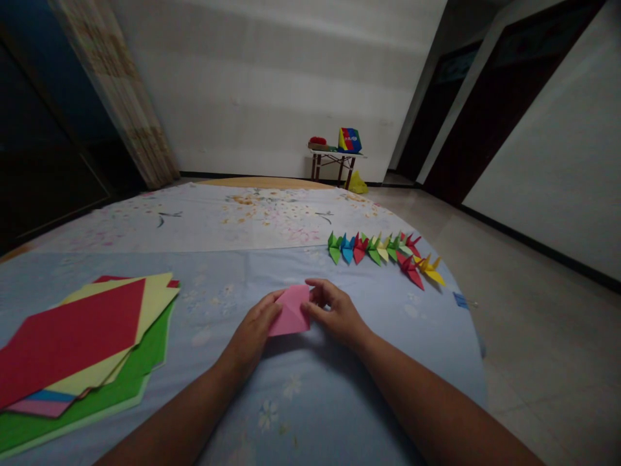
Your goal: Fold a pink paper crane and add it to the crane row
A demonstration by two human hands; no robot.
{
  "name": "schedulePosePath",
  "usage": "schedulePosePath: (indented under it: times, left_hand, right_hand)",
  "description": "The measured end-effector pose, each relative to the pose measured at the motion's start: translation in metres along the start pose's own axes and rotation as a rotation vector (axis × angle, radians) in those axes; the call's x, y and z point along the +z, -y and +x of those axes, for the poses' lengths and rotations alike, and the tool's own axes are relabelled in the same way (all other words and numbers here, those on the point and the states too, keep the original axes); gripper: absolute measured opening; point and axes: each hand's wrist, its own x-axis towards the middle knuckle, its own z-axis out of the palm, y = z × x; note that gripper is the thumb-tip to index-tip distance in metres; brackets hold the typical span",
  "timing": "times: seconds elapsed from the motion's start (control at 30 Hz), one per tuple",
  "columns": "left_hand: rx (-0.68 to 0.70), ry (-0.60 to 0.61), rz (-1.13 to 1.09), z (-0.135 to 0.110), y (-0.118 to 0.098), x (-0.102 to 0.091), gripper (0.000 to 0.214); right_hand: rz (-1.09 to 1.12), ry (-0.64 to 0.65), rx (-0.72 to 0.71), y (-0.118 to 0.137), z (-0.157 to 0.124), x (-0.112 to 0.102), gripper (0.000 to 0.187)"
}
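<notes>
A piece of folded pink paper (292, 314) is held between my two hands, just above the light blue flowered cloth. My left hand (259, 318) grips its left edge, with the thumb on top and the fingers behind. At the right edge, my right hand (337, 310) pinches the paper between thumb and fingers; its index finger is bent over the upper right corner. The paper has a slanted upper left edge and a faint crease. Its underside is hidden.
To the left lies a stack of coloured paper sheets (87, 323). Several folded paper cranes (359, 248) stand in a row at the right rear. A blue clip (460, 300) grips the tablecloth (228, 382) at the table's right edge. A small table (334, 154) stands by the wall.
</notes>
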Motion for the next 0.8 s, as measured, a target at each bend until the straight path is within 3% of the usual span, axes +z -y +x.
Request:
schedulePosePath:
  times: [0.13,0.3,0.57,0.8]
  left_hand:
    - [-0.067,0.046,0.004,0.002,0.004,-0.002,0.04]
    - [-0.128,-0.005,-0.202,0.009,0.013,-0.003,0.062]
    - [-0.077,-0.049,-0.239,0.012,0.015,-0.007,0.064]
    - [-0.056,-0.054,-0.201,0.008,0.006,-0.004,0.07]
  right_hand:
    - [0.187,0.04,0.096,0.0,0.001,0.004,0.03]
    - [0.256,0.028,0.132,0.001,0.002,0.005,0.026]
    - [0.302,0.104,0.171,0.0,0.001,0.006,0.029]
    - [0.271,0.053,0.203,0.007,0.001,0.007,0.029]
